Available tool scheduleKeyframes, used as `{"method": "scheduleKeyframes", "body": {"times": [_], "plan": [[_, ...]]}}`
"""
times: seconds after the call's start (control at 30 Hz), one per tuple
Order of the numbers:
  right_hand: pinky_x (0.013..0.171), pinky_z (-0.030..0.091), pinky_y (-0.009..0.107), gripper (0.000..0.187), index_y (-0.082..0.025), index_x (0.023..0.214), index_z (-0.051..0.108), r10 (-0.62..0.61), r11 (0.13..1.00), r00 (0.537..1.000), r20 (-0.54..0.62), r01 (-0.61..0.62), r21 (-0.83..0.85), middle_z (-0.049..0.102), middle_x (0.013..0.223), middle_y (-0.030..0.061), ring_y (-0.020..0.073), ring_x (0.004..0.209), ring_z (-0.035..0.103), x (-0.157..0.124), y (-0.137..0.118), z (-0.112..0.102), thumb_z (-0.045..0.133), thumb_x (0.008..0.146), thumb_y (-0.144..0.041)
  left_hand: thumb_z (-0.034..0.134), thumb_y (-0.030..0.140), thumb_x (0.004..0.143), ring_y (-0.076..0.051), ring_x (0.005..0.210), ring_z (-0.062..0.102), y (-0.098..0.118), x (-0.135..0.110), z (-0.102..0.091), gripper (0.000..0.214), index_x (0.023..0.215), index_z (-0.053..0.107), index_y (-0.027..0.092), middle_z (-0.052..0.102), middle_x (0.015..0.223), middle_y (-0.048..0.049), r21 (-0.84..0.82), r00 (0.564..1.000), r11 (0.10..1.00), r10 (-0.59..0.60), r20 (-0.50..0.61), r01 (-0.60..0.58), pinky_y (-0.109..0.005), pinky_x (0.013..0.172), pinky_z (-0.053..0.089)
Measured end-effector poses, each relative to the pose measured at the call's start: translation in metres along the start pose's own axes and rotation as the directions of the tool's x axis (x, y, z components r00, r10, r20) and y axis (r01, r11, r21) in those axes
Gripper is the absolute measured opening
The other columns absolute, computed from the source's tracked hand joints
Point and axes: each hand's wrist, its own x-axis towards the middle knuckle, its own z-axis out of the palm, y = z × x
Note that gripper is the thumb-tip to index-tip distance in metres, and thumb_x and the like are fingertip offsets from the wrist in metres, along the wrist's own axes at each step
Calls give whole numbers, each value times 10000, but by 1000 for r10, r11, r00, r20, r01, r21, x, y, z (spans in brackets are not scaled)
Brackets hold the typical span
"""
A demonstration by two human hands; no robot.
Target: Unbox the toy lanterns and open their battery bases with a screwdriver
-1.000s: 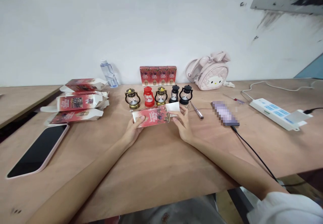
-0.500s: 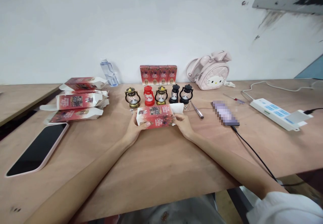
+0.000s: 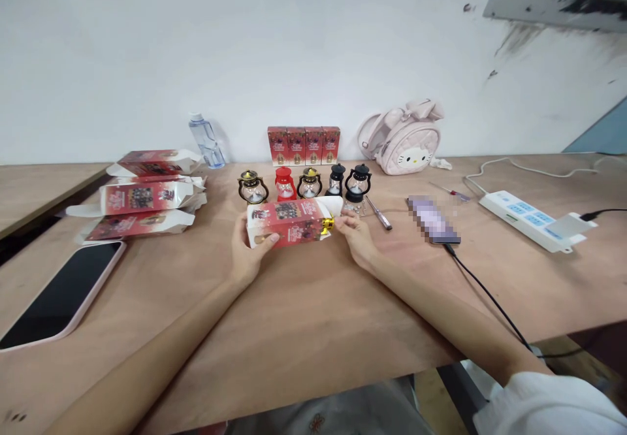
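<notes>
My left hand (image 3: 249, 252) is closed around the left end of a red-and-white printed box (image 3: 289, 219), held sideways above the table with its thumb on the front. At the box's open right end, under a raised white flap, the gold top of a small lantern (image 3: 327, 225) sticks out; the rest of it is hidden inside. The fingers of my right hand (image 3: 357, 236) are pinched at this gold part. Behind the box stands a row of small lanterns: a bronze-and-gold one (image 3: 253, 189), a red one (image 3: 285, 183), another gold-topped one (image 3: 309, 183) and black ones (image 3: 358, 183).
Several open red boxes (image 3: 142, 196) lie piled at left, near a phone (image 3: 63, 294) and a water bottle (image 3: 206, 141). Closed boxes (image 3: 304, 146) stand by the wall. To the right are a pink bag (image 3: 414, 147), screwdriver (image 3: 379, 213), charging phone (image 3: 434, 219) and power strip (image 3: 526, 219).
The box has shifted left with my left hand and tilted slightly. The lantern's gold top now shows at its right end, by my right fingers. The view has turned slightly.
</notes>
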Motion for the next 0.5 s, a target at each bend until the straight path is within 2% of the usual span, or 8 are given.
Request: {"method": "scheduleKeyframes", "body": {"times": [0.07,0.13,0.23,0.3,0.37,0.43,0.5], "plan": [[837,491,356,246,-185,661,664,49,990,998,-39,-43,138,566,1122,67,223,1038,533,12,-2,-11,759,554,-385,789,409,550,-191,927,569,-3,8,-8,641,1074,482,204,571,1034,-33,40,986,993,119,-113,-115,-287,821,454],[784,524,359,251,-186,684,641,88,966,994,-64,-70,248,593,1062,59,203,939,576,25,-7,-24,762,553,-362,779,424,570,-194,959,558,-3,16,-18,671,1108,442,205,543,1075,-43,84,953,975,218,-211,-205,-300,840,450],[752,537,331,251,-191,721,620,36,962,987,-157,8,272,584,1070,44,177,890,587,40,-19,-42,750,584,-355,755,395,631,-209,1049,525,6,23,-28,662,1157,396,212,508,1142,-58,198,915,937,330,-232,-288,-336,913,429],[724,539,317,246,-185,720,620,-50,974,974,-221,96,204,522,1181,44,162,864,591,44,-28,-49,740,607,-368,767,359,628,-224,1118,487,19,22,-30,693,1185,380,220,468,1201,-65,303,887,884,422,-185,-357,-364,972,396],[711,538,321,243,-181,719,633,-169,979,956,-241,191,69,457,1249,46,157,847,596,42,-39,-50,716,649,-399,795,325,591,-235,1134,475,33,19,-30,764,1217,367,234,433,1245,-69,389,851,818,507,-140,-423,-382,981,389],[744,533,340,235,-193,742,652,-298,954,935,-191,284,-99,451,1230,51,176,891,593,35,-48,-47,680,703,-423,817,320,551,-245,1111,489,42,15,-29,821,1237,370,254,439,1251,-69,442,823,767,558,-102,-466,-403,965,393],[796,520,356,217,-206,750,664,-407,894,907,-106,372,-250,471,1179,62,207,978,574,26,-57,-40,656,742,-423,831,349,515,-260,1092,499,42,11,-29,774,1179,443,261,513,1185,-56,478,844,751,534,-36,-455,-431,986,352]]}}
